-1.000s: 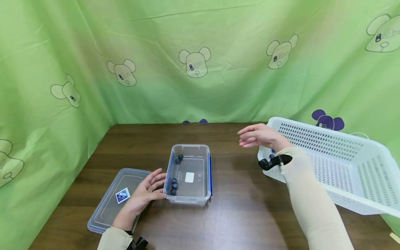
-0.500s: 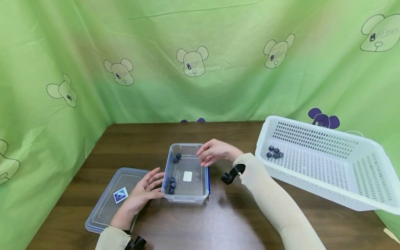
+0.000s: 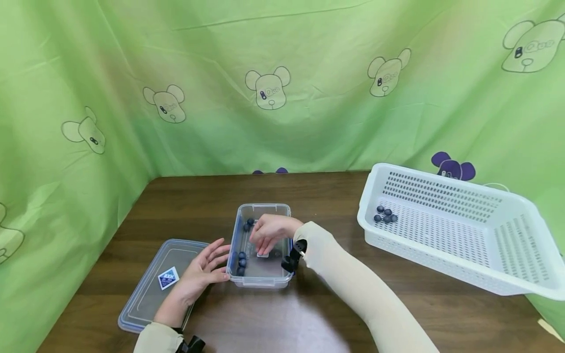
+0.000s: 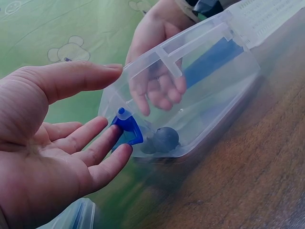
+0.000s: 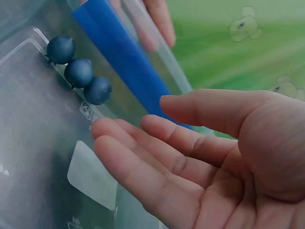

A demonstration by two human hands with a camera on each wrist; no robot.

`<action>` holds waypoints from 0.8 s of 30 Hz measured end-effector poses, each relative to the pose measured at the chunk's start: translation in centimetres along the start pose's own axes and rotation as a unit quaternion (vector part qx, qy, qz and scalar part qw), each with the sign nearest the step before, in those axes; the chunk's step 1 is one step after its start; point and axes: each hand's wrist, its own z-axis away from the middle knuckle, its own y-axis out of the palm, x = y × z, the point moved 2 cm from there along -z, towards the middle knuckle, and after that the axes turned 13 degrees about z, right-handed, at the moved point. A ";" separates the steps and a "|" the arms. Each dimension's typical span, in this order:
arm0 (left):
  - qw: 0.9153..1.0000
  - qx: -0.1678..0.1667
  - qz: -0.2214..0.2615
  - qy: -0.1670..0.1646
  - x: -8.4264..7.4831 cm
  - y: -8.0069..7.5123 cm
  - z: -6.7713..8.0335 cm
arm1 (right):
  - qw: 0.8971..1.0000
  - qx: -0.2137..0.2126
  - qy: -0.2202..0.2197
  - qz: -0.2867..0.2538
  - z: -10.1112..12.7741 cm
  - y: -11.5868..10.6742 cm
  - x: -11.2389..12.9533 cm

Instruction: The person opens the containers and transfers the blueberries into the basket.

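- Fingers of your right hand (image 3: 268,232) are straight and slightly apart, dipped into the clear container (image 3: 261,279) at frame centre; the right wrist view shows them holding nothing.
- Three blueberries (image 5: 79,72) sit in a row along the container's left wall, just beside your fingertips; a couple more (image 3: 249,224) lie at its far left corner.
- Your left hand (image 3: 200,274) rests open, fingers spread, against the container's left wall by the blue clip (image 4: 127,129), over the lid (image 3: 145,294) at lower left.
- Keep that brace firm, so the container does not slide while you reach.
- Pinch one berry lightly; they look soft and roll easily.
- White basket (image 3: 441,264) at right holds a small cluster of berries (image 3: 385,215) in its near left corner.
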 end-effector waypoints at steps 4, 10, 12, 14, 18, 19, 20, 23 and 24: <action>1.000 0.002 0.005 0.002 0.0 0.0 0.0 | 1.000 0.004 0.012 0.011 -1.1 0.7 0.3; 1.000 0.006 0.006 0.002 0.1 0.1 0.1 | 0.999 0.009 0.032 0.010 -2.3 1.7 0.0; 1.000 0.007 0.006 0.001 0.1 0.1 0.1 | 0.999 0.006 0.038 0.003 -2.6 1.9 -0.2; 1.000 0.006 0.006 0.000 0.1 0.2 0.1 | 0.999 -0.001 0.039 -0.001 -2.8 2.2 -0.3; 1.000 0.010 0.008 0.003 0.1 0.2 0.0 | 0.999 -0.013 0.026 0.014 -3.0 2.5 0.0; 1.000 0.011 0.009 0.004 0.1 0.1 0.0 | 0.999 -0.015 0.023 0.019 -3.0 2.7 0.2; 1.000 0.013 0.009 0.006 0.1 0.1 0.0 | 0.999 -0.015 0.021 0.021 -3.1 2.8 0.3; 1.000 0.016 0.009 0.011 0.1 0.0 0.0 | 1.000 -0.013 0.022 0.017 -3.3 3.1 0.5; 1.000 0.016 0.009 0.012 0.1 0.0 0.0 | 1.000 -0.012 0.023 0.015 -3.3 3.1 0.5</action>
